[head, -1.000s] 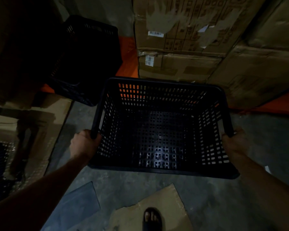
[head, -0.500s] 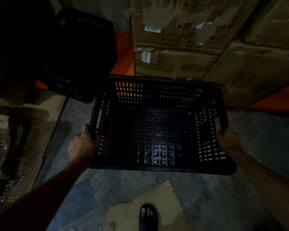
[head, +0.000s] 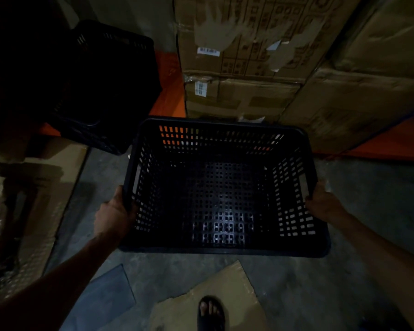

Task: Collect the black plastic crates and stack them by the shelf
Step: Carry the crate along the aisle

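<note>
Head-camera view, looking down in dim light. A black perforated plastic crate [head: 225,187] is held level above the concrete floor [head: 359,187], open side up, with nothing visible inside. The left hand [head: 114,217] grips the crate's left rim near the side handle slot, its fingers [head: 129,206] curled over the edge; the right hand [head: 323,204] grips the right rim in the same way, fingers closed around it. Both forearms reach in from the lower corners of the view.

A second black crate [head: 105,91] stands to the upper left, tilted, resting partly on an orange shelf beam [head: 169,96]; whether it touches the held crate cannot be told in the darkness. Behind the held crate, stacked cardboard boxes [head: 244,68] with white labels fill the upper centre and right. Their lowest edge lies just beyond the crate's far rim.

On the floor below the crate lie a flattened piece of cardboard [head: 225,287] and, to its left, a grey flat sheet [head: 105,299]. A foot in a black sandal [head: 210,314] rests on the cardboard. At the far left are more flattened cardboard [head: 58,187] and a patterned surface too dark to identify.
</note>
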